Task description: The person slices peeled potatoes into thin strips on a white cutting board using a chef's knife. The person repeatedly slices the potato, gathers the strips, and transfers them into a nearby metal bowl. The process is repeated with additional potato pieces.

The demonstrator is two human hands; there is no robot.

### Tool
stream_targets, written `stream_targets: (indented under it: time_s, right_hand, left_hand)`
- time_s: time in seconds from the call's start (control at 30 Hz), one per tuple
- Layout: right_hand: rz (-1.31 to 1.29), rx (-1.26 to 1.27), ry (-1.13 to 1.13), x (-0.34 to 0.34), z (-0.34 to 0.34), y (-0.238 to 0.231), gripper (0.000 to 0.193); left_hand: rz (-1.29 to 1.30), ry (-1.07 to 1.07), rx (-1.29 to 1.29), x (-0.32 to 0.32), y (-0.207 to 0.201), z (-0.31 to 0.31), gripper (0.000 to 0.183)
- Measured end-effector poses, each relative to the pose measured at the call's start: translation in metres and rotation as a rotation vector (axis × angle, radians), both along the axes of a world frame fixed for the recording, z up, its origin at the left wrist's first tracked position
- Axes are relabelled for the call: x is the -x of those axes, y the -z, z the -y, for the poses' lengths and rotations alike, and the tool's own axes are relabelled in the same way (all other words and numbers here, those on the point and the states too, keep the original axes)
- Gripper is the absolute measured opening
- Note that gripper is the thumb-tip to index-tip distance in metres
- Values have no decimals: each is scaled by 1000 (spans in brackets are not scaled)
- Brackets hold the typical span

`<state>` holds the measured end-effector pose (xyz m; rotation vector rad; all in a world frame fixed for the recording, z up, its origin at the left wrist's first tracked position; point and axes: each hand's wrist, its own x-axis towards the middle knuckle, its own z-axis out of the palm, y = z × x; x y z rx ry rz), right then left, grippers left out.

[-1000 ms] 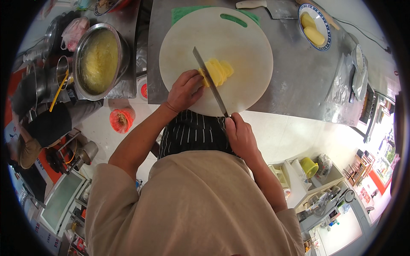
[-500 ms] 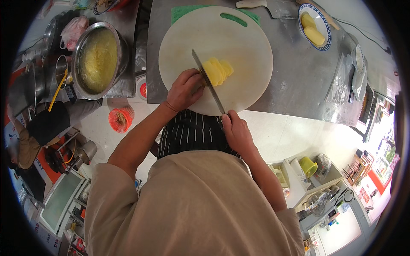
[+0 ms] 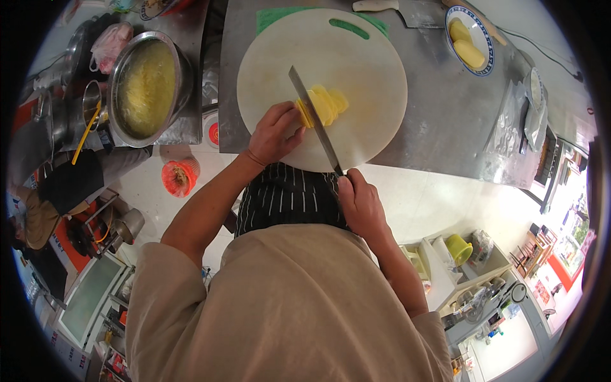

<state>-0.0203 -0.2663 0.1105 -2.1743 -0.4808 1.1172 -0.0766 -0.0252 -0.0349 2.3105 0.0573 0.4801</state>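
Observation:
A round white cutting board (image 3: 375, 76) lies on the steel table in front of me. On it, thin yellow potato slices (image 3: 332, 105) overlap in a fanned row. My left hand (image 3: 276, 135) is closed, its curled fingers against the left end of the potato, partly covering it. In my right hand (image 3: 363, 202) is the handle of a long kitchen knife (image 3: 327, 144). Its blade slants across the slices, just right of my left fingertips, with the tip toward the far side of the board. The handle sticks out past the board's near edge.
A blue-rimmed bowl (image 3: 486, 44) with peeled potatoes stands far right, near a cleaver (image 3: 422, 14). On the left, a steel basin (image 3: 114, 95) holds yellow pieces in liquid. A red basket (image 3: 180, 181) stands on the floor. Another person's dark sleeve (image 3: 73, 183) shows at left.
The knife has shifted slightly right and its blade now lies over the slices instead of at their left edge. My right hand moved a little right and nearer me; my left hand stays put.

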Motion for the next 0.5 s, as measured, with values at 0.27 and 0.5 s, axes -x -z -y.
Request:
stream_targets:
  time_s: [0.27, 0.5]
  right_hand:
    - [-141, 102, 94, 10, 4, -2, 34]
    - [-41, 5, 104, 9, -4, 22, 32]
  left_hand:
    - [-8, 18, -4, -2, -6, 0, 49]
    - [-46, 13, 6, -1, -4, 1, 48]
